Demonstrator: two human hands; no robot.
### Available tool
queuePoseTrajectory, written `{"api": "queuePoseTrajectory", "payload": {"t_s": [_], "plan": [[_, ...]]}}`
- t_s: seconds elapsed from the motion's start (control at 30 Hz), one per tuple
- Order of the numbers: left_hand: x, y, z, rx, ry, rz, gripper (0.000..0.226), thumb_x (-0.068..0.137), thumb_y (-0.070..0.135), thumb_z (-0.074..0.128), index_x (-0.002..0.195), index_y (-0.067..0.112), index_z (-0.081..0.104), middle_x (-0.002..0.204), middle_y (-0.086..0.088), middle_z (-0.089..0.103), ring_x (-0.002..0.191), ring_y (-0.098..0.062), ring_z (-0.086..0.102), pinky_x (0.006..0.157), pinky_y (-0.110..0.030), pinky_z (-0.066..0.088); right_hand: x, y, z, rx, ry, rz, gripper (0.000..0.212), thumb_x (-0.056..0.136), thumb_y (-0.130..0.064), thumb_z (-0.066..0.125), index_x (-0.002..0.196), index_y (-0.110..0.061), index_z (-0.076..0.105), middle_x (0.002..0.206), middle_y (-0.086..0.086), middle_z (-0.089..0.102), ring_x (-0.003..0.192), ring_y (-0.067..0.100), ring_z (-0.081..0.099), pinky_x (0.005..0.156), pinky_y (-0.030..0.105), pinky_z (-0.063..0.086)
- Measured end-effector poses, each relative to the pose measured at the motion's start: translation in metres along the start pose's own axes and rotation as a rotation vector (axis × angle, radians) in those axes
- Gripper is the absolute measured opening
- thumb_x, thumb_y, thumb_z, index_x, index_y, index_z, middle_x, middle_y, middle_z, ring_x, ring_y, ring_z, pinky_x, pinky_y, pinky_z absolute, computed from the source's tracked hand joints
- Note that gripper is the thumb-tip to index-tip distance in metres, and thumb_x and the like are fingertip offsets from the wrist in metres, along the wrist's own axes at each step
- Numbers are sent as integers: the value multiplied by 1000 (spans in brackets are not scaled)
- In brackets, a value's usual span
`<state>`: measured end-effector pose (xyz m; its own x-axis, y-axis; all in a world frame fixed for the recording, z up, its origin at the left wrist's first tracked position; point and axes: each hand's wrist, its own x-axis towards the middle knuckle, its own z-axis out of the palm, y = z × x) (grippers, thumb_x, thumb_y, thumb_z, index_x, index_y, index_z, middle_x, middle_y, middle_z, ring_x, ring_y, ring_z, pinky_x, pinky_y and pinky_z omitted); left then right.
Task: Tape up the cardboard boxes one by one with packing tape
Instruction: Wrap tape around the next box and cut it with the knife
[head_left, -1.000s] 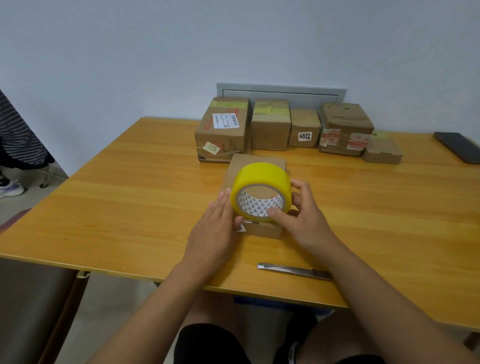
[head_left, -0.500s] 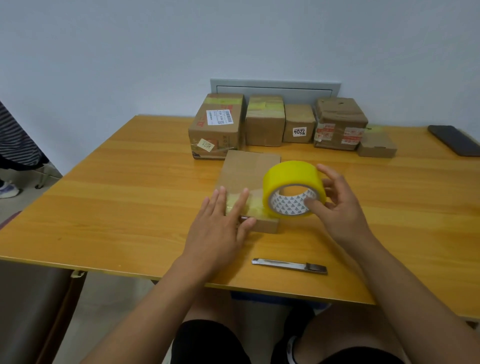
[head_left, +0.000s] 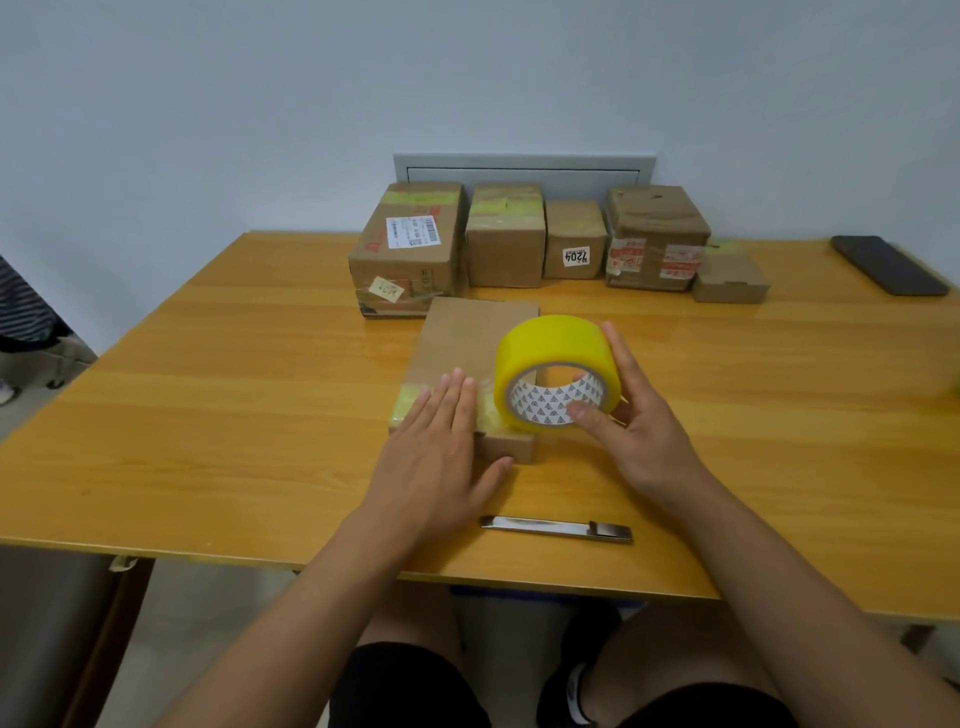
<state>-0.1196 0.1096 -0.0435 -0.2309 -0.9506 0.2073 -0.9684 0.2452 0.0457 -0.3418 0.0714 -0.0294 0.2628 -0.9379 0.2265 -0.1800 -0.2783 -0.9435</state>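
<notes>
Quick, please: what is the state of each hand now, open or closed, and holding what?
Left hand: open, fingers straight, pressing the tape strip on the flat box.
Right hand: closed around the yellow tape roll, holding it.

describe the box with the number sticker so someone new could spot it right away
Along the far edge of the wooden table, five cardboard boxes stand in a row. The middle box is the one: it alone carries a white sticker with handwritten black digits.
</notes>
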Motion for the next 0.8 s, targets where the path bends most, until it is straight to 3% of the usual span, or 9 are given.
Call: {"api": "queuePoseTrajectory", "payload": {"t_s": [0.17,0.3,0.47,0.6,0.8], "plan": [[3,2,-1,-16,-8,-20,93,90,75,18,157,17,-9,165,-11,0,152,-20,-2,119,-28,-7,1,-6,-3,-123,26,-38,73,86,-40,61,135,-69,15,142,-15,42,117,-2,52,86,15,50],[4,6,-3,18,-65,-40,89,92,75,24,158,22,-5,165,-13,-4,152,-23,-2,120,-33,-3,-4,-4,-29,-272,75,-75,68,94,-28,60,135,-67,21,127,-10,44,110,3,48,75,16,49],[4,14,-8,38,-95,-63,87,91,74,27,157,27,-6,164,-15,-5,152,-25,-2,120,-34,-2,-15,8,-52,-359,115,-63,57,96,-25,56,132,-63,32,104,-15,45,103,9,46,90,25,40],[4,22,-10,70,-152,-53,80,90,77,23,152,44,-16,162,-22,-8,152,-32,-5,121,-39,0,-18,15,-52,-420,114,-42,61,97,-28,54,131,-73,29,110,-11,46,115,18,43,102,43,41],[10,24,-9,86,-170,-24,81,91,76,22,156,36,-8,163,-14,-14,150,-30,-15,122,-44,-4,-21,18,-45,-483,166,-86,62,98,-22,55,137,-61,27,116,-2,48,116,18,40,103,44,38]]}}
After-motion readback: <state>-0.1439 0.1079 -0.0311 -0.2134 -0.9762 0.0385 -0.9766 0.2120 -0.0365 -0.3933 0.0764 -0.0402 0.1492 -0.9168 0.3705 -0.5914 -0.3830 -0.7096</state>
